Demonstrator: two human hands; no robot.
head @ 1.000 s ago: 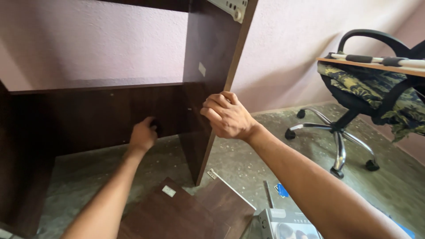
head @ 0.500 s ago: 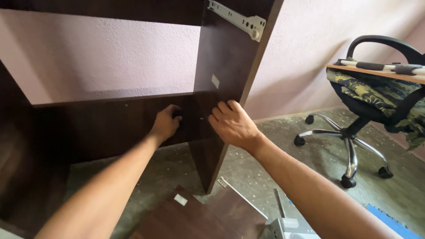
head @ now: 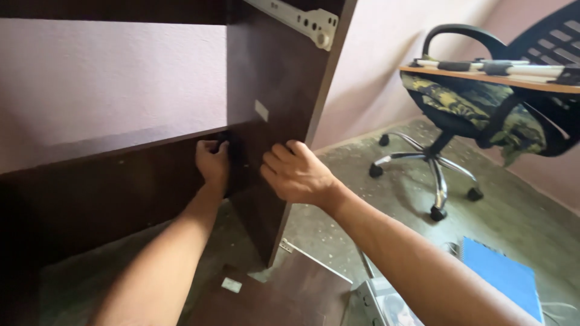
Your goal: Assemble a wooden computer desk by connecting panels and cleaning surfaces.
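A dark brown upright side panel (head: 275,78) of a wooden desk frame stands in front of me, joined to a low dark back panel (head: 103,193). My left hand (head: 212,162) is curled into the corner where the two panels meet, fingers closed on something small that I cannot make out. My right hand (head: 295,174) rests against the side panel's near face and front edge, fingers bent. A white metal drawer rail (head: 302,21) is fixed high on the side panel.
A black office chair (head: 477,115) with a patterned cushion and a plank across its arms stands at right. A loose brown board (head: 284,299) lies on the speckled floor below, beside a metal rail (head: 314,262), a blue notebook (head: 501,274) and a pale box (head: 386,302).
My view has moved closer and tilted up. Both hands stay at the panel joint; the right hand has slid slightly lower along the side panel.
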